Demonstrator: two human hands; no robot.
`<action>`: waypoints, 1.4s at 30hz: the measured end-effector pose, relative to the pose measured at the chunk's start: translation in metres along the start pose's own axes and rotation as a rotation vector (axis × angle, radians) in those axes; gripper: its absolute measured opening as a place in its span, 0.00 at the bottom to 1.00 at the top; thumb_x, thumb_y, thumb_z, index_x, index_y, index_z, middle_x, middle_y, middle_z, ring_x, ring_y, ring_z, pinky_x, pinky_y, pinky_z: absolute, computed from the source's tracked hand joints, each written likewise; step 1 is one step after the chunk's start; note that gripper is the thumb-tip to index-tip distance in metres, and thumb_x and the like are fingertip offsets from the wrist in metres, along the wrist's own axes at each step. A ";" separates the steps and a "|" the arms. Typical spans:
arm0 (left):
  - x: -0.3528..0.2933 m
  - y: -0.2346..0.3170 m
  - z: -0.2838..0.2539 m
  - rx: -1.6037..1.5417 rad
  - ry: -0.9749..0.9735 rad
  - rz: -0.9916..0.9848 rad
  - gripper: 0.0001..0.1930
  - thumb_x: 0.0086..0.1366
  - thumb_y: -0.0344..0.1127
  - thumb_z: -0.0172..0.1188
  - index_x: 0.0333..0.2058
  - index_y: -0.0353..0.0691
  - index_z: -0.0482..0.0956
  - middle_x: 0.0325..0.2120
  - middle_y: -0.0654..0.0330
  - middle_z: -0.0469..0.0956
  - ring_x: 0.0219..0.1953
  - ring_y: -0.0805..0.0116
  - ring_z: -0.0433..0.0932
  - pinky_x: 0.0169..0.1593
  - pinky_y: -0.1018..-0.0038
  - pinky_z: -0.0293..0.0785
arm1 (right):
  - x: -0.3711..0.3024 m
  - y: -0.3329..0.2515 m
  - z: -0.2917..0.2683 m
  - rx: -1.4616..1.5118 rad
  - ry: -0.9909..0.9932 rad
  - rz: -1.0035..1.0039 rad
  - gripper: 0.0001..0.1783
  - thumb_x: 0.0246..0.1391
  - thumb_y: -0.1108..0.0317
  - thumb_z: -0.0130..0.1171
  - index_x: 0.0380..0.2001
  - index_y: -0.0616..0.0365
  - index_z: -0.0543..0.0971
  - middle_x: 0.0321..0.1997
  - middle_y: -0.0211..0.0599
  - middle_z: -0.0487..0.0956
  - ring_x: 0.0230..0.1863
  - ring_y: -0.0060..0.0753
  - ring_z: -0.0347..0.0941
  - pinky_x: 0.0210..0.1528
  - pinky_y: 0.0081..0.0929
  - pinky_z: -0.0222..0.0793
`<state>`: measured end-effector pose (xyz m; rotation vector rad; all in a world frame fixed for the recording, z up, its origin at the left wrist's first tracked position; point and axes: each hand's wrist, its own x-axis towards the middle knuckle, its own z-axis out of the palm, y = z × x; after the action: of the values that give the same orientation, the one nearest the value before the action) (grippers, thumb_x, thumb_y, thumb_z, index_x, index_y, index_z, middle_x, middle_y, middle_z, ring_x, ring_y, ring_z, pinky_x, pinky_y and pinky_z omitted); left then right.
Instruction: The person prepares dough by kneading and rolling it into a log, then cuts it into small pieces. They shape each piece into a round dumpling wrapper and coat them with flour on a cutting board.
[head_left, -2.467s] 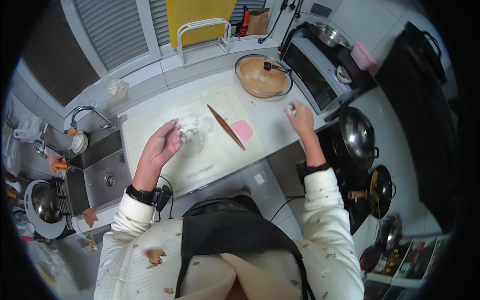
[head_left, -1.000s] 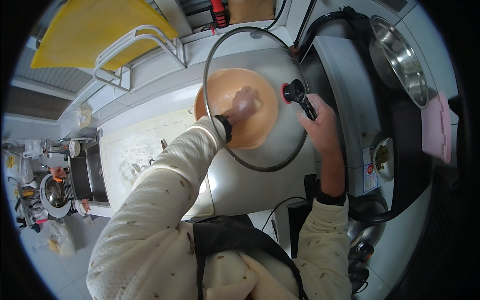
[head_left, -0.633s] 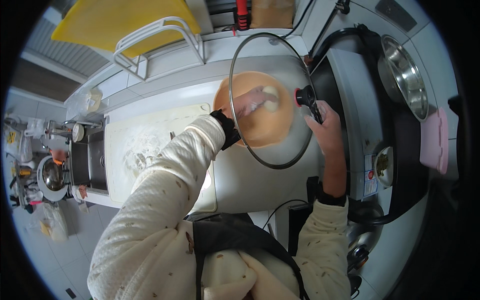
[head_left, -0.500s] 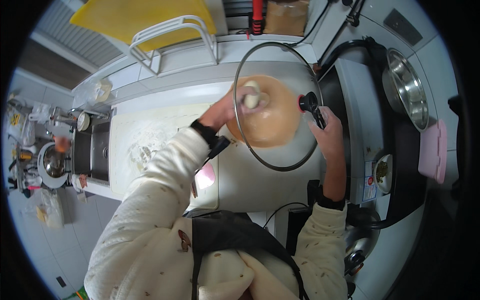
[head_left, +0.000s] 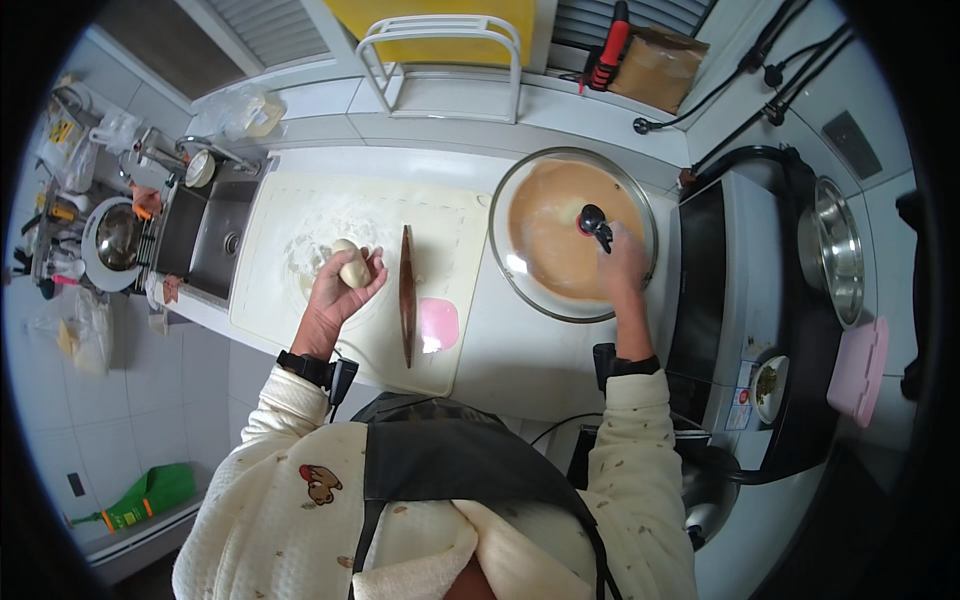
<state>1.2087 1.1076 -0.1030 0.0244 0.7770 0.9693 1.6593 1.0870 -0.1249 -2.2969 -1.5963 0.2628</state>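
Observation:
My left hand [head_left: 338, 292], palm up with fingers curled, cradles pale dough balls [head_left: 354, 270] over the floured cutting board [head_left: 270, 225]. Loose white flour [head_left: 325, 235] lies on the board beneath it. Right of the hand a slim brown rolling pin [head_left: 407, 300], tapered at both ends, lies on the board near a pink scraper [head_left: 438, 325]. My right hand [head_left: 622, 262], slightly blurred, grips the black knob [head_left: 592, 218] of a clear glass lid. The lid rests over a wide orange-tan basin [head_left: 545, 200]; some pale dough shows faintly through it beside the knob.
At the left is a steel sink [head_left: 212, 235] with a faucet. A white rack [head_left: 440, 25] stands behind the board on the sill. To the right are a stove [head_left: 700, 290], a small dish of green bits [head_left: 768, 388], a steel bowl [head_left: 838, 250] and a pink container [head_left: 860, 370].
My left hand has come out of the basin with the dough and moved left over the board. My right hand has lowered the raised glass lid onto the basin. The view has shifted.

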 end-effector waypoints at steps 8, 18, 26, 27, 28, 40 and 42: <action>0.003 -0.014 -0.015 0.374 0.081 -0.006 0.22 0.70 0.47 0.58 0.53 0.37 0.70 0.48 0.51 0.76 0.45 0.63 0.79 0.51 0.62 0.83 | 0.008 0.027 0.016 -0.139 0.090 -0.056 0.15 0.52 0.63 0.65 0.42 0.56 0.77 0.41 0.49 0.80 0.46 0.56 0.76 0.46 0.50 0.71; -0.041 0.010 -0.021 0.106 -0.377 -0.021 0.22 0.64 0.35 0.65 0.54 0.38 0.71 0.53 0.49 0.74 0.60 0.51 0.72 0.62 0.53 0.72 | -0.044 -0.137 -0.019 0.220 0.190 -0.399 0.28 0.54 0.61 0.65 0.56 0.62 0.74 0.53 0.49 0.77 0.53 0.49 0.73 0.57 0.41 0.68; -0.080 0.074 -0.048 0.339 -0.282 0.124 0.11 0.63 0.36 0.67 0.38 0.41 0.73 0.23 0.66 0.73 0.24 0.74 0.74 0.29 0.74 0.77 | -0.135 -0.274 0.013 0.451 -0.015 -0.294 0.23 0.56 0.66 0.64 0.54 0.62 0.76 0.45 0.48 0.82 0.45 0.41 0.80 0.50 0.34 0.73; -0.085 0.084 -0.053 0.349 -0.258 0.121 0.11 0.63 0.35 0.67 0.38 0.42 0.73 0.22 0.67 0.73 0.22 0.75 0.73 0.28 0.74 0.75 | -0.145 -0.288 0.019 0.520 -0.018 -0.279 0.21 0.57 0.68 0.63 0.53 0.62 0.77 0.43 0.46 0.83 0.42 0.37 0.81 0.47 0.31 0.74; -0.091 0.094 -0.057 0.358 -0.233 0.119 0.11 0.63 0.34 0.66 0.38 0.42 0.72 0.21 0.67 0.72 0.21 0.76 0.72 0.27 0.74 0.74 | -0.154 -0.303 0.022 0.582 -0.048 -0.244 0.21 0.58 0.69 0.63 0.53 0.62 0.76 0.43 0.44 0.83 0.42 0.35 0.81 0.47 0.29 0.74; -0.105 0.135 -0.098 1.221 -0.390 0.530 0.53 0.52 0.27 0.74 0.67 0.35 0.42 0.52 0.51 0.72 0.54 0.65 0.74 0.55 0.71 0.72 | -0.210 -0.473 0.089 0.818 -0.128 -0.262 0.21 0.53 0.64 0.65 0.49 0.62 0.79 0.44 0.44 0.83 0.47 0.34 0.79 0.51 0.27 0.72; -0.100 0.137 -0.113 1.298 -0.464 0.689 0.56 0.51 0.27 0.74 0.68 0.34 0.38 0.54 0.49 0.71 0.54 0.64 0.74 0.56 0.70 0.72 | -0.215 -0.482 0.095 0.817 -0.061 -0.253 0.21 0.53 0.64 0.65 0.49 0.62 0.79 0.43 0.43 0.83 0.46 0.34 0.79 0.51 0.28 0.72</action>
<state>1.0081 1.0780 -0.0803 1.6693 0.8506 0.8740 1.1309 1.0549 -0.0427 -1.4646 -1.4172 0.7606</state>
